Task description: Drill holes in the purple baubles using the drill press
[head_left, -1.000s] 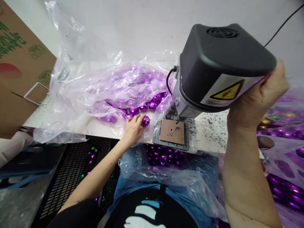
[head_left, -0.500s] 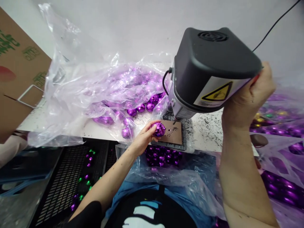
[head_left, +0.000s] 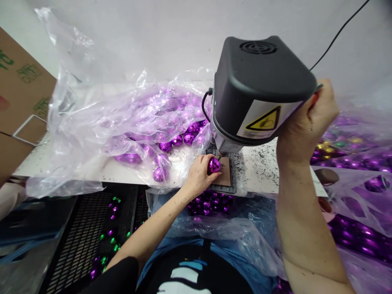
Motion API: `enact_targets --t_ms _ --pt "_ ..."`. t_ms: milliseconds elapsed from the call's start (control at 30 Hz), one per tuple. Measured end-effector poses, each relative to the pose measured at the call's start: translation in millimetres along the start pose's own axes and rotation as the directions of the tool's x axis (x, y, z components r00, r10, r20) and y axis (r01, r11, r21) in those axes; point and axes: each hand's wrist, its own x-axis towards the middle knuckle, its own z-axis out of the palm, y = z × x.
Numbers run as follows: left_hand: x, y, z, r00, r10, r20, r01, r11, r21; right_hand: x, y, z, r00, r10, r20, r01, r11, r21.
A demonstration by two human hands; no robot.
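Observation:
My left hand (head_left: 199,173) grips a shiny purple faceted ball (head_left: 214,165) between thumb and fingers. It holds the ball over the brown board (head_left: 225,178) on the drill press base, right by the tip of the drill bit (head_left: 219,157). Above stands the drill press (head_left: 265,87), with a black housing and a yellow warning label. At its right side my right hand (head_left: 318,110) is wrapped around a handle, of which only a bit of red and a metal end show. Below the base, an open plastic bag (head_left: 214,222) holds many purple balls.
Clear plastic (head_left: 79,130) covers more purple balls (head_left: 165,146) left of the press. A cardboard box (head_left: 24,98) stands far left. Dark shavings (head_left: 260,163) litter the white table (head_left: 269,179). Bagged purple balls (head_left: 361,237) lie at right; a black crate (head_left: 82,228) sits lower left.
My left hand has moved the ball rightward over the board to beneath the drill bit, and its fingers now wrap the ball from behind. My right hand stays on the handle. The view has shifted slightly.

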Motion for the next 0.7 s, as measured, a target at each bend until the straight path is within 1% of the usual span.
enact_targets --t_ms 100,200,267,367,500,600,700 --pt "5.2 2.5 5.2 1.0 -0.03 0.0 0.03 0.999 0.045 0.1 -3.9 1.1 0.998 0.029 -0.058 -0.029 1.0 -0.001" --pt "10.6 4.8 10.9 0.999 -0.05 -0.007 0.05 0.998 0.041 -0.1 -4.8 1.3 0.998 0.023 -0.053 -0.023 1.0 -0.004" --pt "11.8 4.8 13.8 0.999 -0.034 -0.006 0.034 0.998 0.045 -0.2 -5.0 1.1 0.998 0.017 -0.055 -0.018 1.0 -0.022" --pt "8.1 2.3 13.9 1.0 -0.005 -0.016 0.005 1.0 0.006 -0.2 -5.2 0.8 0.998 0.0 -0.061 -0.003 0.999 -0.053" --pt "0.2 -2.9 9.4 0.997 -0.046 -0.059 0.045 0.999 -0.012 0.2 -4.0 1.6 0.998 -0.003 -0.056 0.001 0.999 -0.033" --pt "-1.3 -5.5 9.7 0.998 -0.022 -0.052 0.022 1.0 0.003 0.1 -2.4 2.5 0.997 0.011 -0.079 -0.011 1.0 0.002" --pt "0.1 -6.8 13.0 0.998 0.024 -0.05 -0.022 0.999 0.035 -0.2 -1.9 2.3 0.997 0.006 -0.077 -0.006 1.0 0.0"
